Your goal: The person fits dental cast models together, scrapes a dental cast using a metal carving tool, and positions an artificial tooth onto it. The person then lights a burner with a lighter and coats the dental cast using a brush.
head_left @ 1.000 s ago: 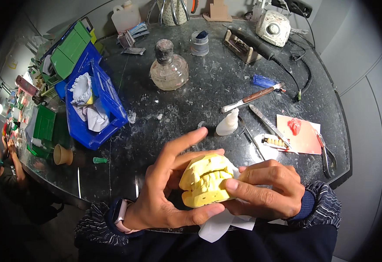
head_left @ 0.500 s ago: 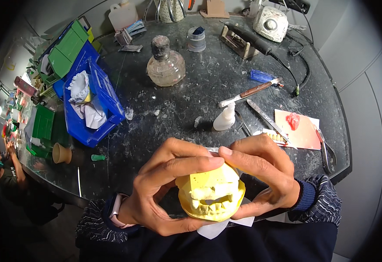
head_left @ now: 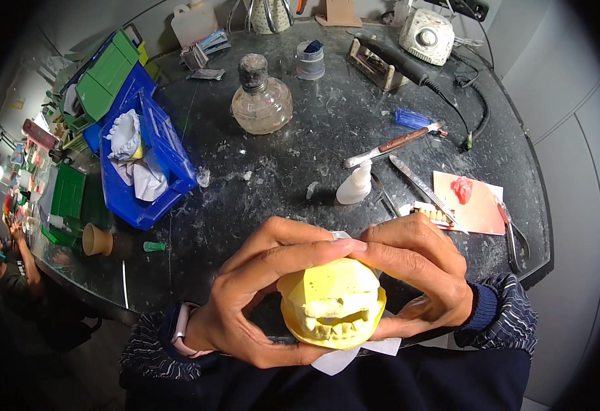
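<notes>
Between my hands is a pair of yellow plaster dental casts, the upper cast (head_left: 328, 282) resting on the lower cast (head_left: 333, 340). Their teeth face me, and a gap shows at the front of the upper row. My left hand (head_left: 235, 298) grips the casts from the left, thumb low on the lower cast and fingers over the top. From the right, my right hand (head_left: 426, 264) does the same. The two index fingertips meet above the upper cast. A white paper sheet (head_left: 334, 362) lies below the casts, partly hidden.
Ahead stand a white dropper bottle (head_left: 353, 185) and a glass spirit burner (head_left: 262, 109). To the right lie a wooden-handled knife (head_left: 396, 142), tweezers (head_left: 420, 181), a pink wax sheet (head_left: 481, 212), a tooth strip (head_left: 431, 213) and pliers (head_left: 511, 243). A blue bin (head_left: 125, 205) sits left.
My index fingertips have shifted together over the upper cast. The casts have tilted slightly, and the front gap between the teeth shows more openly. The hands stay in nearly the same place.
</notes>
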`<state>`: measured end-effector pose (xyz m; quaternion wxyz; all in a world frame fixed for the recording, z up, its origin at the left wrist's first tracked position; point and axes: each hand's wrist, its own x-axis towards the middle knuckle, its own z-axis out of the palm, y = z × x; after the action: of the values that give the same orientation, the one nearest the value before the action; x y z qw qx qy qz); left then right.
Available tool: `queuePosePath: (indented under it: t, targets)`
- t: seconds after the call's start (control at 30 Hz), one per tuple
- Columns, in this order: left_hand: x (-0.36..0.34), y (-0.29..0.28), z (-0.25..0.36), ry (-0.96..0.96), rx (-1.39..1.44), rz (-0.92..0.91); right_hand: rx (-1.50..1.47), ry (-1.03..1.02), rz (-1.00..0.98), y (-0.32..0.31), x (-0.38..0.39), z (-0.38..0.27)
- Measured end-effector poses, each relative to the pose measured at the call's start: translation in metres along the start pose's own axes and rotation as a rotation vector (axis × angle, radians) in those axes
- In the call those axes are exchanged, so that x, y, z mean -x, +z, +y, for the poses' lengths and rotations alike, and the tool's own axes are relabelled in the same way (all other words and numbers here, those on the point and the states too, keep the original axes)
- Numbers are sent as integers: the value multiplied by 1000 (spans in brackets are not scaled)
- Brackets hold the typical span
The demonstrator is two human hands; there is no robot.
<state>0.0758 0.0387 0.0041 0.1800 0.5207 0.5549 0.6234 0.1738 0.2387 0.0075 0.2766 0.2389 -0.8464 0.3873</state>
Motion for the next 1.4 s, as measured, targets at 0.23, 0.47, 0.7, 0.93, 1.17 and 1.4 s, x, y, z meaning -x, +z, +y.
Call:
queuePosePath:
  t: [0.23,0.47,0.7,0.93,1.17,1.4]
  targets:
    - [-4,-2,-1,33,-145,-5,3,18,-26,-2,-1,1]
    - [-7,-24,-11,46,-20,532,0,132,-383,-24,-9,-5]
    - [-11,-30,-5,39,44,701,52,49,-715,-9,9,1]
    - [-4,-23,-9,-37,55,671,-448,-50,-284,-53,-18,-4]
    - [-11,-15,-13,-63,8,570,278,108,151,-94,-79,62]
    - [-11,-7,-12,-76,-34,467,635,254,-199,-117,-27,17]
